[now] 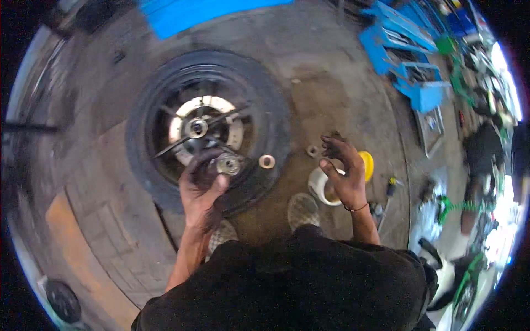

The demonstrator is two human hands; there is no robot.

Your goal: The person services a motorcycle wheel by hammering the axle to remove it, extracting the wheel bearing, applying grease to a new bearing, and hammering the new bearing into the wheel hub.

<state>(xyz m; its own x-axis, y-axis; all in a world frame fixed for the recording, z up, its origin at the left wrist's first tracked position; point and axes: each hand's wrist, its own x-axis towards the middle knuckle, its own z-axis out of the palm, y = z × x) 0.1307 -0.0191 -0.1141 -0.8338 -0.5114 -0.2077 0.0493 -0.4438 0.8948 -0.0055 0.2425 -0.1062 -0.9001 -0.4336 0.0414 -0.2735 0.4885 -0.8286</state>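
A black tyre on its wheel lies flat on the concrete floor, with a silver brake disc and hub at its middle. My left hand hovers over the tyre's near edge and grips a round metal bearing. A metal ring rests on the tyre next to it. My right hand is raised, greasy, fingers apart and holding nothing, above a white tub with a yellow lid.
A small nut lies on the floor by the tyre. Blue tool trays stand at the back right. A screwdriver, a green coiled hose and a green motorcycle are on the right. My shoes are below.
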